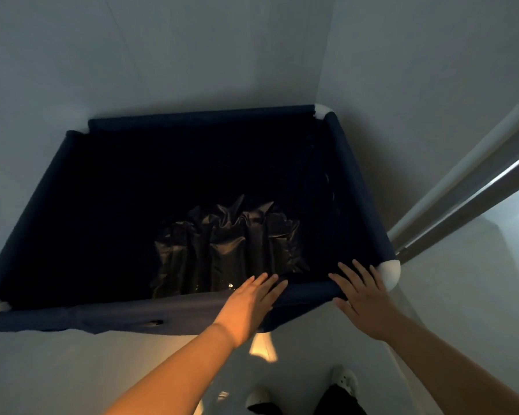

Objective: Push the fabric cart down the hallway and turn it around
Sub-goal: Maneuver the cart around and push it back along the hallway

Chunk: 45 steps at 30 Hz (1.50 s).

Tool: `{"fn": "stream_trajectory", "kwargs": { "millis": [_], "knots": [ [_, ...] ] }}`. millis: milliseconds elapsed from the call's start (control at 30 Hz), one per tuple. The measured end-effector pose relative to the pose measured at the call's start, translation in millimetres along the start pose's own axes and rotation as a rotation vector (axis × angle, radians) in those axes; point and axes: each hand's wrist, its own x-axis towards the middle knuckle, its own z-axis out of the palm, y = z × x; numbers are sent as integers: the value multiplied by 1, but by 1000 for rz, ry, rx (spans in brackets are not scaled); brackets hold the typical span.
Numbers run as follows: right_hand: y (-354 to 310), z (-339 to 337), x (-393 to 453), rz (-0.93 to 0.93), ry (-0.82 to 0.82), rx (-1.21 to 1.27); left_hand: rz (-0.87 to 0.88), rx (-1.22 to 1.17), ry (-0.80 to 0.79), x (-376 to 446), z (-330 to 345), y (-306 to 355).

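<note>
Dark navy fabric cart (192, 317) sits in a far corner, walls close; left hand (253, 298) and right hand (361, 295) laid flat, fingers spread, on near rail (ungripped); palms may slip, right corner may be caught on steel handrail (462, 205).

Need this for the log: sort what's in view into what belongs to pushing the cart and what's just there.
Part of the job:
- fabric cart, dark blue with white corner caps
- left hand, flat on the near rail
- right hand, flat on the near rail, by the corner

Just there:
- crumpled black bag inside the cart
- metal handrail to the right
- shoes
</note>
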Motion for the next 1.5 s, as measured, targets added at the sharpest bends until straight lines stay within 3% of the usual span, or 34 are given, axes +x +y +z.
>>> {"fn": "stream_trajectory", "kwargs": {
  "millis": [500,933,1200,1500],
  "knots": [
    [122,-18,-14,-74,-78,-69,-49,-13,-8,68,-11,100],
    [212,-32,-16,-88,-94,-92,28,8,22,131,0,155],
    [216,-32,-15,-79,-113,-85,88,37,44,133,6,152],
    [161,-28,-16,-17,-84,-39,110,71,22,102,5,110]
  ]
}}
